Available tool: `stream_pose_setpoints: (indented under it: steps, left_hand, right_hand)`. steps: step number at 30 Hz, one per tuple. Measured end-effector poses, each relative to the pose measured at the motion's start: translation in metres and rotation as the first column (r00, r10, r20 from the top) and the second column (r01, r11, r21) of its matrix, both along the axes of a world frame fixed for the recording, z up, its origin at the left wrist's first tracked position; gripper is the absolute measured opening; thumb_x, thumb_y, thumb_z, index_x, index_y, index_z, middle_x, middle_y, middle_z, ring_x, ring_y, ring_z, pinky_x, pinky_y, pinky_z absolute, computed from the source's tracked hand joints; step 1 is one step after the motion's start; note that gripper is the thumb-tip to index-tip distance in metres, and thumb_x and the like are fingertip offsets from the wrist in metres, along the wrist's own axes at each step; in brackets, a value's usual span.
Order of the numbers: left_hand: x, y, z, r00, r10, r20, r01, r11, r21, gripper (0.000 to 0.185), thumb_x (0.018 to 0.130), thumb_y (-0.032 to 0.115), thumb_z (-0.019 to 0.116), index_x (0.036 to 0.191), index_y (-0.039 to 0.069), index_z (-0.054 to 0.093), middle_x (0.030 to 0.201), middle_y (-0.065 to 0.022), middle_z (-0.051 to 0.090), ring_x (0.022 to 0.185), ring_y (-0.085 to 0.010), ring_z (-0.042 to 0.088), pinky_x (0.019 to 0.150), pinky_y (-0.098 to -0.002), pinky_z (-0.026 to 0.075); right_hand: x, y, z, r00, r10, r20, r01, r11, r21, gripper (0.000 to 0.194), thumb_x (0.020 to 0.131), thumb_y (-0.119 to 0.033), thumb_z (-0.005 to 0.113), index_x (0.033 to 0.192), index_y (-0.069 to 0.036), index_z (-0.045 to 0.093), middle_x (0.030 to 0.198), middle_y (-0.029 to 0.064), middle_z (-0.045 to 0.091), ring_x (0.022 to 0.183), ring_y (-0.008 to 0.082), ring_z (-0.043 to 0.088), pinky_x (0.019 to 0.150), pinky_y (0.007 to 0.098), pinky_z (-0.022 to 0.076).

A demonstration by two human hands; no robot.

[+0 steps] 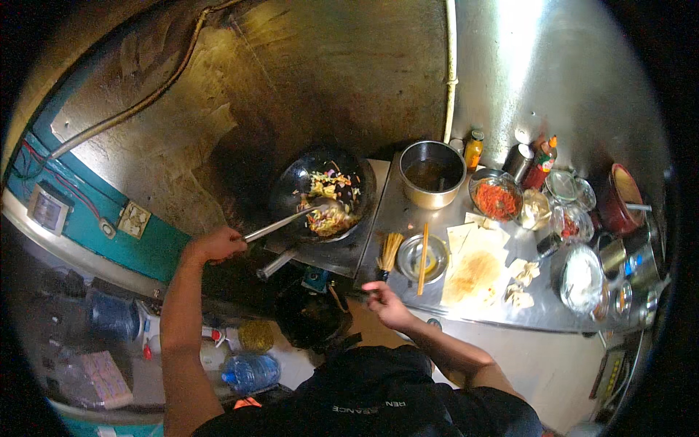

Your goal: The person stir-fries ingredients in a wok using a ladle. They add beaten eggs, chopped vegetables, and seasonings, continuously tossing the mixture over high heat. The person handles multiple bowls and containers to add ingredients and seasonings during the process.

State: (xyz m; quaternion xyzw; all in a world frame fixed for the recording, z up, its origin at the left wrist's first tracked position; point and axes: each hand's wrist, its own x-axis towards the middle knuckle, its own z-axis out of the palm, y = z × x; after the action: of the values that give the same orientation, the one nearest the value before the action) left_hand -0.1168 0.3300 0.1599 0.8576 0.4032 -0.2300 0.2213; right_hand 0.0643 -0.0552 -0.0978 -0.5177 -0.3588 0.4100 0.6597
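My left hand [221, 245] is closed around the long metal handle of a wok ladle or turner [281, 223]. Its head is blurred and dips into chopped vegetables and yellow pieces that look like egg [326, 191]. They lie in a dark wok [289, 188] on the stove, and the wok's own stub handle [276, 264] points toward me, untouched. In front of the counter edge hovers my right hand [390, 310], fingers loosely bent and apart, with nothing visible in it. Nearest to it are a bamboo wok brush [389, 254] and a metal bowl [404, 267] with chopsticks [422, 259] across it.
Right of the wok stands a deep pot [434, 199] of dark liquid. A bowl of shredded orange vegetable [496, 200], sauce bottles [474, 150], stained paper sheets [458, 289] and a bowl of white contents [582, 278] crowd the steel counter. Below left lies a blue water jug [252, 372].
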Motion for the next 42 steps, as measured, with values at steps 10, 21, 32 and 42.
stream_pose_setpoints:
  steps: [10, 21, 32, 42]
  left_hand:
    - [-0.071, 0.015, -0.082, 0.923, 0.098, 0.371, 0.021, 0.952, -0.305, 0.033, 0.097, 0.030, 0.058, 0.083, 0.000, 0.058, 0.062, -0.0086, 0.058, 0.046, -0.0192, 0.056, 0.040, -0.0370, 0.045]
    - [-0.144, 0.018, 0.041, 0.914, -0.397, -0.079, 0.404, 0.908, 0.108, 0.042, 0.098, 0.030, 0.052, 0.085, -0.009, 0.064, 0.066, -0.0186, 0.064, 0.049, -0.0264, 0.061, 0.047, -0.0429, 0.048]
    - [-0.196, 0.028, -0.125, 0.820, 0.213, 0.531, 0.026, 0.913, -0.407, 0.029, 0.099, 0.033, 0.057, 0.096, 0.005, 0.058, 0.065, -0.0046, 0.056, 0.042, -0.0163, 0.052, 0.038, -0.0333, 0.043]
    - [-0.043, 0.042, -0.141, 0.678, 0.728, 0.103, -0.180, 0.300, -0.937, 0.028, 0.102, 0.035, 0.051, 0.095, 0.010, 0.062, 0.059, 0.0077, 0.049, 0.042, -0.0056, 0.043, 0.038, -0.0244, 0.033]
  right_hand:
    - [-0.133, 0.274, 0.072, -0.071, -0.034, -0.997, 0.185, 0.982, -0.047, 0.036, 0.102, -0.038, 0.053, 0.086, -0.007, 0.051, 0.076, 0.0050, 0.057, 0.071, 0.0198, 0.060, 0.069, 0.0362, 0.0571]
    - [-0.147, 0.253, 0.115, 0.093, -0.181, -0.979, 0.215, 0.964, -0.158, 0.028, 0.095, -0.011, 0.050, 0.069, -0.012, 0.044, 0.061, 0.0011, 0.046, 0.054, 0.0144, 0.047, 0.052, 0.0289, 0.0394]
    - [-0.218, 0.222, 0.062, 0.608, -0.130, -0.783, 0.258, 0.965, 0.041, 0.029, 0.091, -0.015, 0.048, 0.062, -0.014, 0.043, 0.059, 0.0027, 0.045, 0.052, 0.0180, 0.045, 0.050, 0.0316, 0.0426]
    - [-0.136, 0.272, 0.060, 0.264, -0.215, -0.940, 0.257, 0.955, -0.146, 0.024, 0.099, -0.023, 0.057, 0.084, -0.009, 0.047, 0.070, 0.0022, 0.055, 0.063, 0.0133, 0.057, 0.060, 0.0286, 0.0532]
